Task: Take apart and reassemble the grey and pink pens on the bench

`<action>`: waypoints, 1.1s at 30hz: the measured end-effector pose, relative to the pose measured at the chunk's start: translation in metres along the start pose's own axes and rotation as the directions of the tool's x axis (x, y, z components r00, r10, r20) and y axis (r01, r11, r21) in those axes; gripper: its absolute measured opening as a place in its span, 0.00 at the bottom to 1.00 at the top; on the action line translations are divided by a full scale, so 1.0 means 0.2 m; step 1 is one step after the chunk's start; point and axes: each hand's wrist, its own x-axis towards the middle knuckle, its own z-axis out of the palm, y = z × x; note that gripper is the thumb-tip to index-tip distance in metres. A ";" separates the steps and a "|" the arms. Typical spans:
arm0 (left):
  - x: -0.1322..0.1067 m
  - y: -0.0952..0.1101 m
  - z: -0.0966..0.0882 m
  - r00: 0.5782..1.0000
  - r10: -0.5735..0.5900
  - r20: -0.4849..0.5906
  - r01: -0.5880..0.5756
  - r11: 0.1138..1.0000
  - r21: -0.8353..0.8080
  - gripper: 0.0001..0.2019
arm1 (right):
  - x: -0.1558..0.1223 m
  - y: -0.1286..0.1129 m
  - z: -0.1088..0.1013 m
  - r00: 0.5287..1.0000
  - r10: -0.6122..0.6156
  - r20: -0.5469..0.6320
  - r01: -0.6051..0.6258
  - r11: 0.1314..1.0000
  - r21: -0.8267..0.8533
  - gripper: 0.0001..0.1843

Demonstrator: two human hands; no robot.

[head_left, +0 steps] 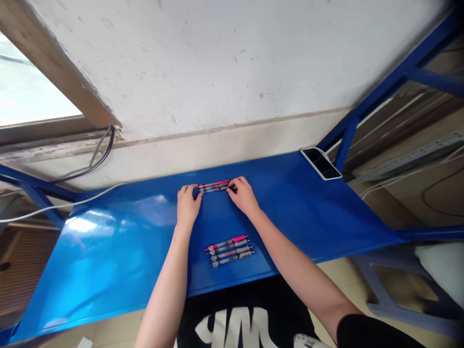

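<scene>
Near the back of the blue table lies a small row of pens (pixel 214 187), pink and dark grey, side by side. My left hand (pixel 188 200) pinches their left ends between thumb and fingers. At the right ends, my right hand (pixel 242 193) does the same. How many pens are in this row is hard to make out. Closer to my body rests a second group of several pens (pixel 231 250), lying nearly parallel. One of these has a pink grip and tip; the others are grey and clear. Neither hand touches that group.
The blue table (pixel 126 251) stands against a stained white wall (pixel 232 72). A smartphone (pixel 321 163) with a white edge lies at the back right corner. A white cable (pixel 61 206) crosses the left end. Blue metal frame bars (pixel 350 130) rise at the right.
</scene>
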 end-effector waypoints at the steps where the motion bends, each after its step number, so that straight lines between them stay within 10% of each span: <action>1: 0.00 0.00 0.00 1.000 0.004 0.006 -0.004 1.000 0.003 0.14 | 0.00 0.00 0.00 1.000 -0.004 0.001 0.004 1.000 0.002 0.03; 9: 0.01 0.06 -0.03 0.997 0.079 -0.016 -0.080 0.994 -0.075 0.13 | 0.00 0.00 0.00 1.000 -0.025 -0.011 0.025 0.999 0.031 0.03; 12: -0.01 0.13 -0.05 0.977 0.173 0.126 -0.145 0.968 -0.206 0.12 | 0.01 0.01 -0.01 0.999 -0.007 -0.049 0.010 0.998 0.062 0.03; 15: -0.06 0.21 -0.04 0.886 0.240 0.397 -0.104 0.936 -0.335 0.09 | 0.02 0.01 -0.03 0.994 0.017 -0.104 -0.008 0.996 0.086 0.03; 20: -0.15 0.35 -0.03 0.610 0.340 0.716 -0.171 0.939 -0.300 0.09 | 0.03 0.01 -0.04 0.992 0.041 -0.117 -0.029 0.994 0.105 0.04; 33: -0.19 0.39 -0.04 0.544 0.351 0.762 -0.303 0.929 -0.212 0.06 | 0.03 0.00 -0.03 0.993 0.073 -0.089 -0.063 0.992 0.112 0.08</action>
